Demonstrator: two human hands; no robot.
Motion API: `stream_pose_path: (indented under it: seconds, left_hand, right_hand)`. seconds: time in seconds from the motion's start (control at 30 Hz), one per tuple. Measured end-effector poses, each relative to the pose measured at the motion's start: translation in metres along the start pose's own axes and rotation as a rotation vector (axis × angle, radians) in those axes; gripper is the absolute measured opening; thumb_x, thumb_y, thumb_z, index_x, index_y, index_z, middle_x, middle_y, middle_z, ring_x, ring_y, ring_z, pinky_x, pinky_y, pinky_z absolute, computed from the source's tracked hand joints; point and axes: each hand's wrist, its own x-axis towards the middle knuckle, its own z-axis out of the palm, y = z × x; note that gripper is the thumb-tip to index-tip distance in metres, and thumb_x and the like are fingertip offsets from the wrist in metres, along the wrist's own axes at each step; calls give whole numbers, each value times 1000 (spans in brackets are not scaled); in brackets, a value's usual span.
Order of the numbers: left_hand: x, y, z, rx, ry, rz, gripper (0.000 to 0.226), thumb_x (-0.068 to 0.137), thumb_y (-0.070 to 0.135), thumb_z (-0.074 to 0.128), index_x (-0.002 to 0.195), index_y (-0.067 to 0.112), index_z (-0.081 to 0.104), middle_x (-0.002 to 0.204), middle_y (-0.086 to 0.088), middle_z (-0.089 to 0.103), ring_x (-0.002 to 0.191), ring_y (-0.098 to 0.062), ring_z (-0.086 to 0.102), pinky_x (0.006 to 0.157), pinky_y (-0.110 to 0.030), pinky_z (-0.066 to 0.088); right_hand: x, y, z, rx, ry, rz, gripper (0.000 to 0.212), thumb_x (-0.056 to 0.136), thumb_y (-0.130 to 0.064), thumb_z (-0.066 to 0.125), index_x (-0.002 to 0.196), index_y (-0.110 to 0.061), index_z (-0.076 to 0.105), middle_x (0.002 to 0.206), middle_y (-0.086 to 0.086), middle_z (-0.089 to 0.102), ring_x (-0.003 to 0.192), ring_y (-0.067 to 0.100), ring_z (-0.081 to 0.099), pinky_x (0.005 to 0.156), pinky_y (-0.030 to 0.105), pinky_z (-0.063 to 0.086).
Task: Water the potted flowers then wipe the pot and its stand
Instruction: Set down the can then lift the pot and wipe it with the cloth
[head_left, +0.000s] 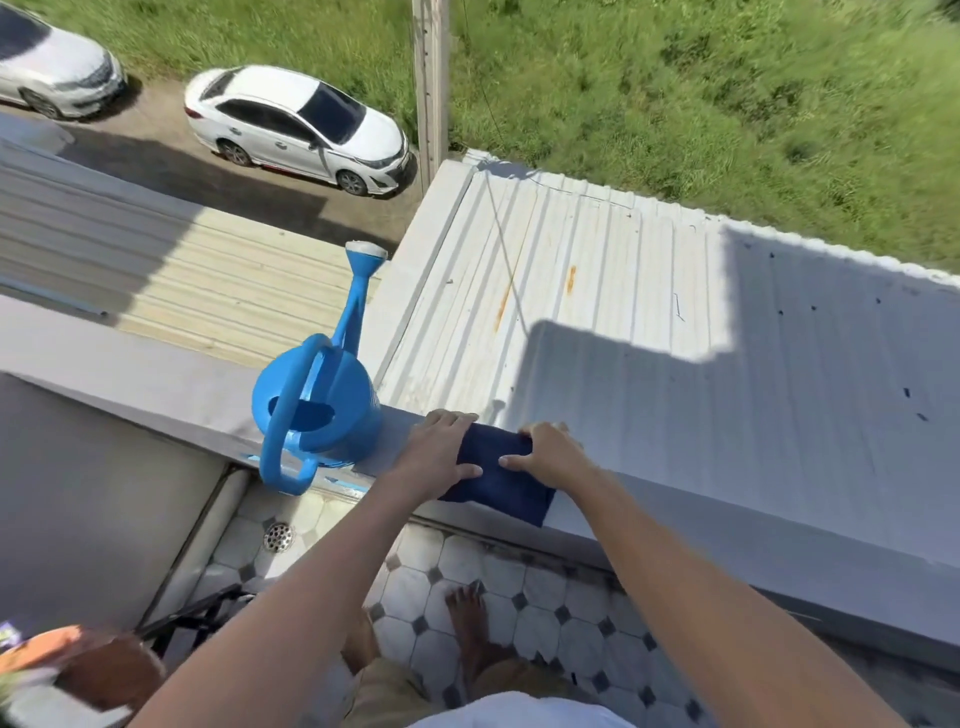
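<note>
A folded dark blue cloth (498, 480) lies on top of the grey balcony wall (156, 384). My left hand (441, 449) rests on its left edge and my right hand (545, 452) on its right edge, fingers spread flat on the fabric. A bright blue watering can (317, 410) stands upright on the wall just left of my left hand, spout pointing away over the roofs. The terracotta pot (104, 670) shows blurred at the bottom left, on a dark metal stand (192, 618).
Below the wall is a tiled balcony floor (519, 597) with a round drain (279, 537) and my bare foot (470, 623). Beyond the wall lie corrugated metal roofs (623, 322), a pole, two parked white cars and grass far below.
</note>
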Motion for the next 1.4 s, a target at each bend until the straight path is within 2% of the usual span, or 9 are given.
stream_pose_path:
  seconds: [0.1,0.23,0.37,0.5,0.67,0.77,0.97,1.2,1.4]
  left_hand:
    - [7,0,-1,173,-23,-8,78,78,55,69,143,24,41,135,-3,53,126,-26,42,101,-41,40]
    - [9,7,-5,235,-51,23,48,80,55,66,116,25,59,111,-3,58,109,-24,48,90,-39,41]
    - [2,5,-5,226,-38,42,57,80,52,67,129,26,54,125,-3,53,119,-26,44,96,-42,41]
    - [-13,10,-3,116,213,186,62,73,52,72,124,26,49,127,1,50,116,-21,43,96,-41,44]
    - [-30,5,10,242,-2,290,55,72,48,75,116,29,49,119,5,48,109,-17,42,91,-30,41]
    - [-35,0,10,190,22,285,37,83,26,71,118,25,57,121,3,56,111,-17,47,94,-35,45]
    - [-44,2,-30,-128,115,189,27,86,11,58,107,25,69,102,7,70,92,-11,61,83,-30,51]
    - [-101,-24,-63,-343,256,61,28,87,7,62,108,24,69,103,11,71,96,-4,63,87,-21,50]
    - [-194,-51,-40,-529,752,-255,25,84,14,70,108,22,68,104,12,68,95,-6,63,87,-22,49]
  right_hand:
    - [-3,8,10,18,153,-127,31,84,-42,72,99,-16,63,100,0,60,100,20,51,90,39,45]
    - [-10,16,15,126,181,-207,16,82,-22,71,84,-26,55,92,-3,60,85,17,54,72,31,43]
    - [-9,20,9,209,166,-168,17,83,-17,66,89,-26,52,87,1,63,74,18,58,56,27,41]
    - [-8,14,11,197,242,-147,36,82,-18,70,112,-28,52,110,-1,61,102,19,55,82,37,50]
    - [-15,13,23,126,355,-229,31,83,-19,69,110,-30,58,119,-7,56,114,16,46,99,38,40]
    - [-23,15,30,251,240,-368,26,85,-26,68,109,-30,58,105,-11,59,102,9,50,95,37,47]
    - [-37,-1,30,182,29,-432,67,72,-54,72,131,-35,47,127,-10,52,117,11,46,100,29,40]
    - [-54,-71,30,284,-49,-540,36,87,-22,59,122,-29,58,103,-7,70,85,10,64,78,25,54]
    - [-66,-153,70,394,-261,-573,15,74,-19,55,83,-12,65,74,2,66,65,10,52,64,29,44]
